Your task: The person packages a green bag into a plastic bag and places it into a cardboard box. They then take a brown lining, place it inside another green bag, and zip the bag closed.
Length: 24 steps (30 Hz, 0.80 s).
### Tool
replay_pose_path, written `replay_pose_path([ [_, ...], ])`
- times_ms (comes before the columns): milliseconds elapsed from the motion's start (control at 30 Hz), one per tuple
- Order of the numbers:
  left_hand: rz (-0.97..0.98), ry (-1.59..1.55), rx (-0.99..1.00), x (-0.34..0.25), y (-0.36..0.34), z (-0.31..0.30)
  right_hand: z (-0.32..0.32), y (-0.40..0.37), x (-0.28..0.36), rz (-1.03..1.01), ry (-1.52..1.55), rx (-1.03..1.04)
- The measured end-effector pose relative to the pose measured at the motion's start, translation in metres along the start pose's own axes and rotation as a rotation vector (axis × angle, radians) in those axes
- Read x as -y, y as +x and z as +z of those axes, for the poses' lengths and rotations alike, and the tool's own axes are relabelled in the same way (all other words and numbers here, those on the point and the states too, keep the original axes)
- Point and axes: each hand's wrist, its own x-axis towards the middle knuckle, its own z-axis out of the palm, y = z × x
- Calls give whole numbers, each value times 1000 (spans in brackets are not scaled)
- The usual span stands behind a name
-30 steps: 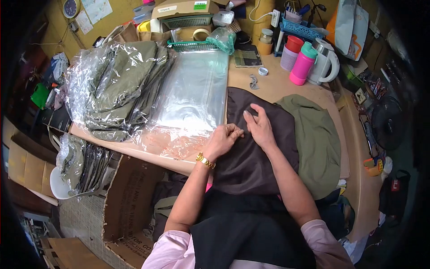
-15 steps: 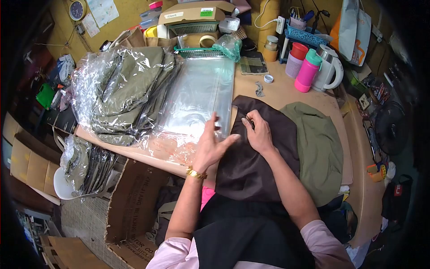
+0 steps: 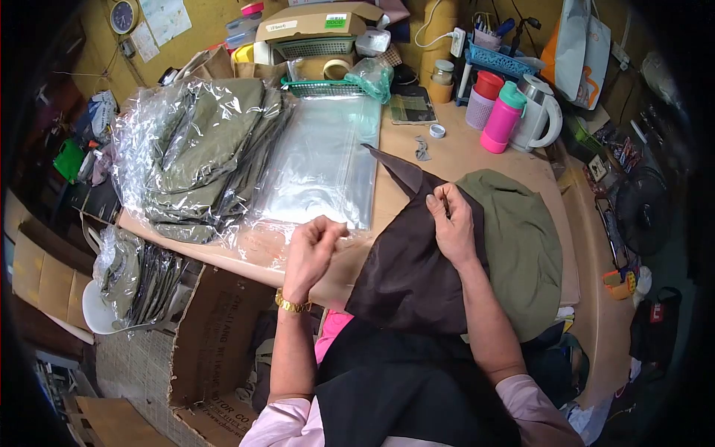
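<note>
A dark brown cloth (image 3: 417, 268) lies in front of me on the table, its upper left corner folded into a pointed flap. My right hand (image 3: 456, 227) is closed at the cloth's upper part, thumb and fingers pinching it. Something small and dark shows between those fingers, too little to name. My left hand (image 3: 313, 252), with a gold watch (image 3: 293, 301) at the wrist, is held left of the cloth, apart from it. Its fingers are curled in, and whatever they may hold is hidden. Under the brown cloth's right side spreads an olive green cloth (image 3: 521, 253).
Clear plastic bags (image 3: 320, 164) lie flat beyond my left hand. Left of them is a pile of bagged olive garments (image 3: 208, 141). A pink bottle (image 3: 503, 123) and a kettle (image 3: 538, 112) stand at the back right. An open cardboard box (image 3: 212, 335) sits below the table edge.
My left hand has gone from spread fingers to curled ones and moved left and down. My right hand has shifted right, and the brown cloth's upper left corner is now folded into a point.
</note>
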Motion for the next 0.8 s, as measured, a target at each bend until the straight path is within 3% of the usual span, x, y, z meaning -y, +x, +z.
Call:
replay_pose_path([
  [33,6,8,-115,4,0,-6,-1,-1,1,2,-3,4],
  [133,79,-204,-111,2,6,-16,-2,-3,1,-5,-13,10],
  [167,105,-78,-146,-4,2,-4,-1,-3,1,-16,-16,13],
  [200,227,5,-75,-3,4,5,0,-4,2,-17,-16,15],
  [267,235,101,4,-26,-3,27,2,-6,6,-46,-32,37],
  [400,217,40,145,-9,8,55,4,-10,10,-91,-60,40],
  [467,-43,-288,145,-5,10,60,2,-10,11,-90,-87,47],
  [500,-83,-219,125,-13,7,57,2,-11,11,-80,-97,52],
  [800,-242,-731,134,9,-1,50,10,-14,16,-46,-88,137],
])
